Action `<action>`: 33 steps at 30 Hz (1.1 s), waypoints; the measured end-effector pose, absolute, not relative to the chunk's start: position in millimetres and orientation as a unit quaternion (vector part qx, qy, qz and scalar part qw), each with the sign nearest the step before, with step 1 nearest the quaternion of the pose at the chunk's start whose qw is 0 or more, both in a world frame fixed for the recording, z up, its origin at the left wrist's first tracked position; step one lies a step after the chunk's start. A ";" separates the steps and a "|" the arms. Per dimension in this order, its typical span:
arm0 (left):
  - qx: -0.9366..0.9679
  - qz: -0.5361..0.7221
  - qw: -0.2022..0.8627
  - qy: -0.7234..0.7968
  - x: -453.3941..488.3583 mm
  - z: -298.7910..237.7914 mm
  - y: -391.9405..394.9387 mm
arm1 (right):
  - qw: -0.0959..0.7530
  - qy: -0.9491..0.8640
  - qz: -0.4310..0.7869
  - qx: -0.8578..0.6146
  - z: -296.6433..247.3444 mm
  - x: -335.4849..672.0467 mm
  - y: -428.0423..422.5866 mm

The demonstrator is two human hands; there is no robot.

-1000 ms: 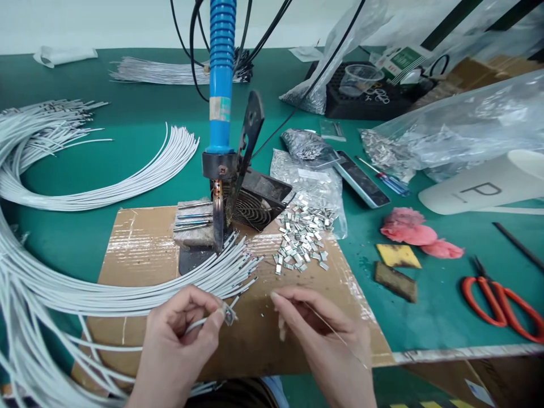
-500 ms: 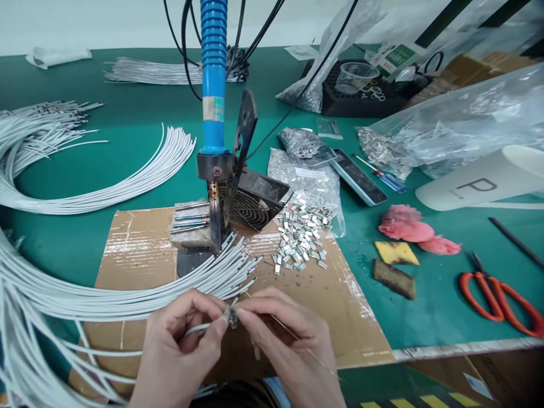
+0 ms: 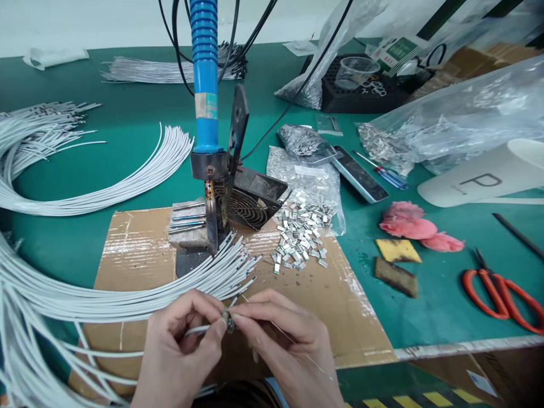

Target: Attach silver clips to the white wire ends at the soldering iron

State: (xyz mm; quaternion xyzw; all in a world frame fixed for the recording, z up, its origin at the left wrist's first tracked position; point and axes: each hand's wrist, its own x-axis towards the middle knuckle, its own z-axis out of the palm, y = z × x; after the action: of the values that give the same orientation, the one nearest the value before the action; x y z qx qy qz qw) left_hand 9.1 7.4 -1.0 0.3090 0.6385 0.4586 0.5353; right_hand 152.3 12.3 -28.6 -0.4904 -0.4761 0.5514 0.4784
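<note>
Two bare hands meet above the near part of a brown cardboard sheet (image 3: pixel 340 317). The left hand (image 3: pixel 187 340) pinches a small metal connector (image 3: pixel 230 323) between thumb and forefinger, with a white cable (image 3: pixel 196 330) running back into the curled fingers. The right hand (image 3: pixel 289 340) is narrowed, its thumb and forefinger tips at the connector's right side; it holds a thin wire (image 3: pixel 317 365), which slants across the hand. Whether these fingertips also grip the connector cannot be told. Just beyond lies a bundle of white cables (image 3: pixel 127 300), its ends fanned below a blue-handled soldering iron (image 3: pixel 205 68) mounted upright. Right of the iron, loose connectors (image 3: pixel 300 235) form a pile; red-handled snips (image 3: pixel 504 294) lie farther right on the green tabletop (image 3: pixel 433 317).
</note>
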 end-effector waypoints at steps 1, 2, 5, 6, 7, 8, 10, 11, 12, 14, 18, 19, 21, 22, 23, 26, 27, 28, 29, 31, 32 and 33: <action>0.313 0.457 0.534 0.639 9.0 -1.2 7.5 | 0.479 -0.479 0.548 -0.491 -29.2 152.4 12.0; 0.316 0.455 0.533 0.640 8.7 -1.6 7.6 | 0.480 -0.482 0.544 -0.491 -30.0 152.6 11.6; 0.322 0.453 0.530 0.640 8.0 -2.9 7.5 | 0.482 -0.492 0.535 -0.489 -32.2 152.8 10.3; 0.322 0.454 0.530 0.640 8.1 -3.3 7.3 | 0.482 -0.494 0.532 -0.490 -32.8 152.9 10.0; 0.321 0.456 0.529 0.639 8.4 -3.6 7.1 | 0.482 -0.496 0.529 -0.492 -33.3 153.0 9.9; 0.319 0.458 0.529 0.639 8.9 -3.9 6.7 | 0.482 -0.497 0.526 -0.494 -33.7 153.0 10.0; 0.320 0.462 0.524 0.640 10.5 -4.4 5.8 | 0.483 -0.498 0.520 -0.499 -34.2 153.1 10.6; 0.321 0.464 0.519 0.642 11.5 -4.6 5.3 | 0.485 -0.498 0.517 -0.500 -34.3 153.1 11.1; 0.322 0.466 0.513 0.645 12.6 -4.8 4.7 | 0.486 -0.498 0.515 -0.501 -34.3 153.2 11.5; 0.322 0.472 0.501 0.650 14.4 -5.1 4.0 | 0.489 -0.503 0.507 -0.501 -34.0 153.3 11.7; 0.332 0.473 0.490 0.653 15.8 -5.6 4.5 | 0.482 -0.527 0.458 -0.529 -32.4 152.8 7.0; 0.335 0.469 0.485 0.658 15.7 -5.6 5.2 | 0.474 -0.528 0.447 -0.545 -31.9 152.3 4.9; 0.335 0.457 0.475 0.673 15.5 -5.7 6.9 | 0.454 -0.517 0.436 -0.580 -31.3 151.0 0.8; 0.334 0.451 0.472 0.680 15.4 -5.8 7.9 | 0.446 -0.510 0.434 -0.594 -31.4 150.3 -0.8; 0.332 0.447 0.471 0.684 15.3 -6.1 9.0 | 0.441 -0.504 0.434 -0.603 -31.8 149.7 -1.9; 0.324 0.449 0.469 0.688 14.8 -7.6 12.1 | 0.437 -0.515 0.420 -0.606 -34.3 149.0 -1.3; 0.322 0.451 0.466 0.690 14.4 -8.3 13.1 | 0.435 -0.528 0.412 -0.602 -35.1 149.2 0.1; 0.321 0.451 0.461 0.693 13.8 -9.1 14.1 | 0.434 -0.543 0.403 -0.595 -35.6 149.3 2.0; 0.322 0.450 0.456 0.697 13.1 -10.0 15.1 | 0.436 -0.557 0.396 -0.586 -35.7 149.4 4.1; 0.326 0.446 0.448 0.703 11.3 -11.3 17.3 | 0.452 -0.578 0.385 -0.560 -34.7 148.9 8.3; 0.328 0.446 0.445 0.704 10.4 -11.7 18.5 | 0.462 -0.586 0.380 -0.547 -33.8 148.3 10.1; 0.328 0.447 0.443 0.705 9.5 -11.9 19.7 | 0.471 -0.591 0.373 -0.539 -32.8 147.4 11.7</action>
State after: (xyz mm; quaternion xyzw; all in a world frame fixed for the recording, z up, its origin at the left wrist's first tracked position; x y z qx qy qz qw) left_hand 9.5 19.7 -11.9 0.3279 0.7047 0.4465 0.4433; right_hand 147.4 11.7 -32.8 -0.5386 -0.5909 0.3726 0.4710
